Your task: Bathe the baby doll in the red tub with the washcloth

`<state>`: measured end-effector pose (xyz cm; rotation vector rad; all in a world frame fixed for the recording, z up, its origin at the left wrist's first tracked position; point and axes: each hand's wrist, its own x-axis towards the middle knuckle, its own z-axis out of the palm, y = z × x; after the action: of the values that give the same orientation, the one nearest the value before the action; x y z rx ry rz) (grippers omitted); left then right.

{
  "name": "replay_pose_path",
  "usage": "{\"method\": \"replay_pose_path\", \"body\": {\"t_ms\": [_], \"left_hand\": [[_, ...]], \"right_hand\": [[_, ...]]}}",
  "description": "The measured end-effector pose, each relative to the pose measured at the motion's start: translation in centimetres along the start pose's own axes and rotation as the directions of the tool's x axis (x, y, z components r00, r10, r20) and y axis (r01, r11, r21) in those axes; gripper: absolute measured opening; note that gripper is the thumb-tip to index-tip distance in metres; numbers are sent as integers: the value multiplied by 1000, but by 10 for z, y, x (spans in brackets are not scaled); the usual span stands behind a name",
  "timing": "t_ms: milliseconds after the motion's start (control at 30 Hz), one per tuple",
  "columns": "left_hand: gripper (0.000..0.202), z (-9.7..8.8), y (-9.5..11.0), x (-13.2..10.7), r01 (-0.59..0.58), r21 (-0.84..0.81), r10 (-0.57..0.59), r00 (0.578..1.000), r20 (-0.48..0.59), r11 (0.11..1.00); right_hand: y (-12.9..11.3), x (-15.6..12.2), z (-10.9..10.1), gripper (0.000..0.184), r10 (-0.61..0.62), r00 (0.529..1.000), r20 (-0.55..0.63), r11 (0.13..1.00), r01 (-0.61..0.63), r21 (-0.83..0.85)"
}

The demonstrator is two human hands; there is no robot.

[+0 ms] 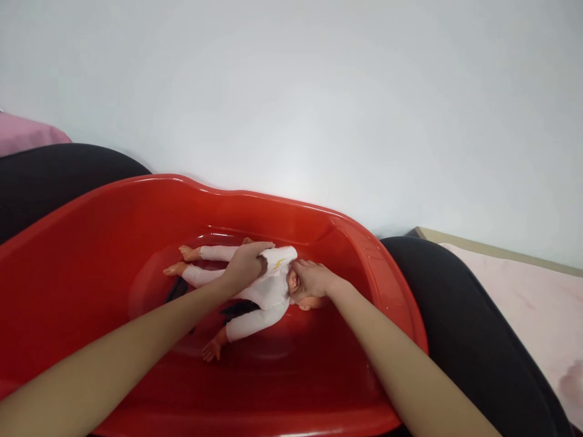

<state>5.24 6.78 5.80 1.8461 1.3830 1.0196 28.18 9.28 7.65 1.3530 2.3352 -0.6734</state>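
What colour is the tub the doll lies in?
The tub around the doll is glossy red; head view shows it best.

Home room, likely: red plastic tub [319, 212], plain white wall [319, 91], pink mat [514, 285] on floor.

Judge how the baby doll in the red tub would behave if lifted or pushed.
The baby doll probably lifts lightly: it looks small under the left hand and right hand. Its limbs stick out straight, so it likely stays fairly stiff. The glossy red tub may let it slide when pushed.
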Motion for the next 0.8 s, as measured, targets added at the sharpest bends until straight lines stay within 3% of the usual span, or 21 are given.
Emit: {"method": "replay_pose_path", "body": {"t_ms": [67,100,167,233,300,400,533,667,800], "left_hand": [[51,-2,-4,-3,-132,126,127,991,49,983],[53,-2,-7,-5,-225,207,201,971,131,952],[54,4,-14,-11,-408,340,283,888,362,847],[53,12,-21,-18,-515,407,262,805,532,755],[53,22,-28,-24,-546,437,219,768,601,715],[56,30,-35,-28,-540,463,195,772,604,703],[49,33,-36,-27,-504,517,186,816,547,692],[47,30,-33,-24,-470,549,154,838,524,691],[48,20,-39,-20,-400,589,81,867,492,702]], "right_hand": [[-1,-2,-2,106,11,1000,0,1000,-11,9],[-2,-2,-3,106,12,1000,1,1000,-12,13],[-3,-3,-4,101,11,1000,9,1000,-11,19],[-4,-4,-4,94,-4,1000,11,1000,4,17],[-3,-3,-3,89,-13,1000,3,1000,13,13],[-1,-2,0,88,-4,1000,-1,1000,4,11],[0,-1,-1,90,-12,1000,19,1000,11,7],[-2,-2,-4,97,-11,1000,14,1000,11,29],[-5,-4,-6,84,13,1000,4,999,-14,35]]}}
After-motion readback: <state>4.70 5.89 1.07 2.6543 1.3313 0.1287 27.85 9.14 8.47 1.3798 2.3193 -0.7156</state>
